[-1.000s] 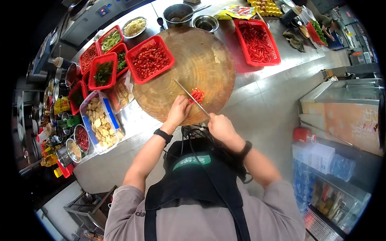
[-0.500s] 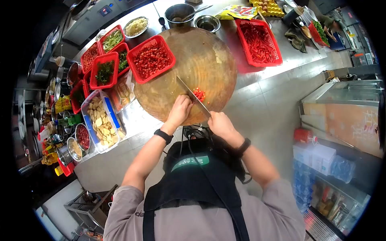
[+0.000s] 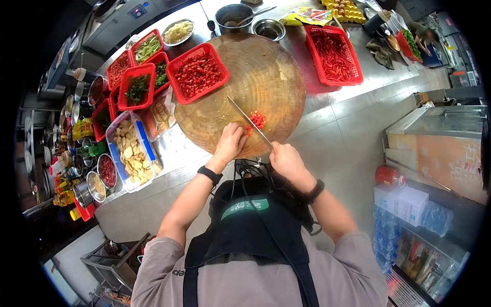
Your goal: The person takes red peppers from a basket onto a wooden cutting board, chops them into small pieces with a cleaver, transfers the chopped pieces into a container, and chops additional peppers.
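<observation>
My right hand [image 3: 287, 161] is wrapped round the handle of a kitchen knife [image 3: 249, 121], whose long blade slants up and to the left across the round wooden chopping board [image 3: 266, 66]. Close to the blade's left side, my left hand [image 3: 231, 140] has its fingers curled down on the board. Red chili [image 3: 249, 130] shows at those fingertips; most of it is hidden by the hand and blade. Chopped red chili [image 3: 259, 120] lies in a small pile on the blade's right side. A red basket of cut chilies [image 3: 197, 77] overlaps the board's upper left edge.
Whole red chilies fill another red basket [image 3: 335, 56] at right. To the left stand a plastic box of sliced ginger [image 3: 134, 153], red baskets of greens [image 3: 137, 89] and a bowl of minced garlic [image 3: 178, 33]. A metal pot [image 3: 234, 18] sits behind the board. Another person [image 3: 427, 38] is at far right.
The chopped chili pile beside the blade looks larger and more spread. The blade has tilted a little, and the whole view has shifted slightly. Both hands stay in nearly the same place.
</observation>
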{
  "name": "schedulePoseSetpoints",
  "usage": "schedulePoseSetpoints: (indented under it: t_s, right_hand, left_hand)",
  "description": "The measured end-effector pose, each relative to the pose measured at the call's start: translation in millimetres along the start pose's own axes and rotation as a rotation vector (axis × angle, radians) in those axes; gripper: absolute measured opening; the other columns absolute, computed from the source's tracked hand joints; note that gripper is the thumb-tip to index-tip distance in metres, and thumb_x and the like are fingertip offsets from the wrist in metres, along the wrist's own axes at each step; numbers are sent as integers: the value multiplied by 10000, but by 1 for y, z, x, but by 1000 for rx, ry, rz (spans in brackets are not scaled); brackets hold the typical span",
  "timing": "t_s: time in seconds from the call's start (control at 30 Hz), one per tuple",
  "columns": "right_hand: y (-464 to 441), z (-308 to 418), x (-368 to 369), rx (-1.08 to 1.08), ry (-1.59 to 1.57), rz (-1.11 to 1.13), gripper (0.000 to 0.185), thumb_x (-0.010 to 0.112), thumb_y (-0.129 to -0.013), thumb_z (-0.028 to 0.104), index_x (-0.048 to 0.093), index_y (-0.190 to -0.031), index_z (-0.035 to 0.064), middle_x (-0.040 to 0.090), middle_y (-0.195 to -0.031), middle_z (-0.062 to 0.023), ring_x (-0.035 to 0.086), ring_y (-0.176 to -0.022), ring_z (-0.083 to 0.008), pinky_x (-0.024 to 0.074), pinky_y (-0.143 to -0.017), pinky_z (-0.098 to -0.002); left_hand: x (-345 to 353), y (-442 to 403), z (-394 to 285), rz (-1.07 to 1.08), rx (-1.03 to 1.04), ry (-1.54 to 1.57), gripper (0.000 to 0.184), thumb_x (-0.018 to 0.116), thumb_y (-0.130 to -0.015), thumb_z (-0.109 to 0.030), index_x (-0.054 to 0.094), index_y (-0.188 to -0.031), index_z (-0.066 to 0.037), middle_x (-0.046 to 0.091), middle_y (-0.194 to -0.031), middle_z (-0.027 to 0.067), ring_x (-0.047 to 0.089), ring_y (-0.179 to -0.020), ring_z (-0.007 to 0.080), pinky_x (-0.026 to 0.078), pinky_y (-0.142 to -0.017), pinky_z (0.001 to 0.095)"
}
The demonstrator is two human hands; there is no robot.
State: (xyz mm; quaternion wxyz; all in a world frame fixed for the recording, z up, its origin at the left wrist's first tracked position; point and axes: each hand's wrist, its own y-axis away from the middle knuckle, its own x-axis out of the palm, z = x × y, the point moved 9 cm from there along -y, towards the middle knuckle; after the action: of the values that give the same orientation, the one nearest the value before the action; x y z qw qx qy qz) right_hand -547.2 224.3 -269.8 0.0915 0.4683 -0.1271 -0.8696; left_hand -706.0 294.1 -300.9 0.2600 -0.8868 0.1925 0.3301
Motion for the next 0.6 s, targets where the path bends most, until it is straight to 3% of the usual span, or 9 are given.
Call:
schedulePoseSetpoints:
  t_s: [0.3,0.4,0.6]
  right_hand:
    - [14,1,1,23,3,12,142,580,-882,135,605,-888,-5,672,-766,-274,676,-776,-471,548,-715,-570]
    - [16,-3,4,70,1,62,154,566,-876,122,635,-944,1,679,-809,-272,662,-812,-480,534,-765,-568]
    - [8,0,14,14,50,75,151,563,-884,135,609,-887,-9,677,-784,-280,679,-780,-471,550,-722,-567]
  left_hand:
    - [2,-6,-3,-19,-28,-29,111,703,-818,-28,609,-875,-38,565,-907,140,550,-899,366,455,-791,434]
    - [2,-6,-2,-16,-46,-18,112,700,-812,-22,608,-875,-35,566,-917,144,549,-903,368,453,-796,435]
    - [4,-9,0,-26,-22,-25,98,684,-822,-27,602,-877,-29,565,-917,147,546,-900,363,451,-801,437]
